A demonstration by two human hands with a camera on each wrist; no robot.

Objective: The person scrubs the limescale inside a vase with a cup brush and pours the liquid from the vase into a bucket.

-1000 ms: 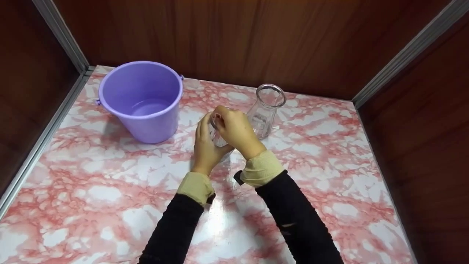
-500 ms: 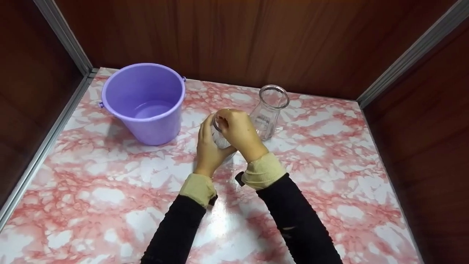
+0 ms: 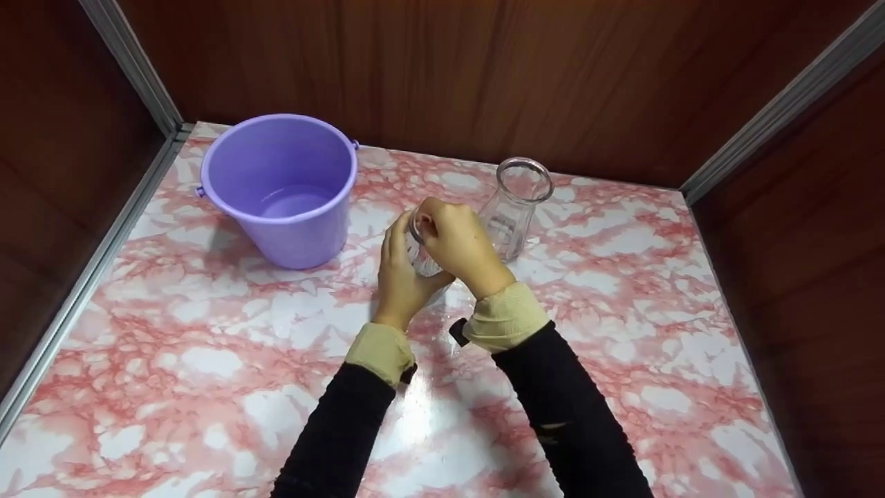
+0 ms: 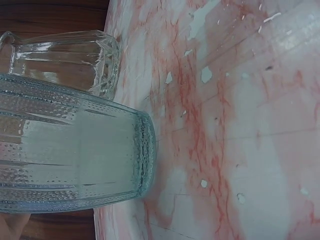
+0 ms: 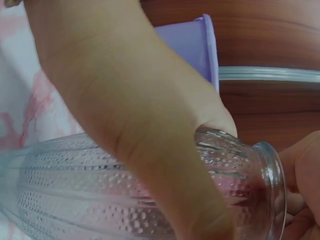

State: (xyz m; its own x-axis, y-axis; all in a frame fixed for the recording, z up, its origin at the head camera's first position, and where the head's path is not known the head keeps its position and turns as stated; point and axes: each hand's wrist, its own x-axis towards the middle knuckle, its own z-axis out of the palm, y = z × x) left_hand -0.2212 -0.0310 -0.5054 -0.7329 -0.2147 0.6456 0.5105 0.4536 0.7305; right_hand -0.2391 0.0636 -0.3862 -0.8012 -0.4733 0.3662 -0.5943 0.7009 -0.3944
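My left hand [image 3: 401, 280] grips a clear, textured glass vase [image 3: 424, 263], its thumb and fingers spread around the body. In the right wrist view, that hand [image 5: 130, 100] crosses the dimpled side of the vase [image 5: 115, 205]. My right hand [image 3: 462, 242] is at the vase's mouth with curled fingers; I cannot tell whether they hold anything. Pale liquid shows in the bottom part of the vase [image 4: 75, 155] in the left wrist view. Close behind, to the right, a second clear glass vase [image 3: 510, 225] with a wide, thick rim stands upright.
A purple bucket [image 3: 297, 238] stands at the back left, with a little liquid at its bottom. The red-and-white marbled table [image 3: 207, 415] carries small wet drops near the hands. Dark wood panels [image 3: 429, 76] enclose the back and both sides.
Both hands stay at the same vase, with only slight shifts of the right hand's fingers at its mouth. The whole scene has slid a little rightward in the head view.
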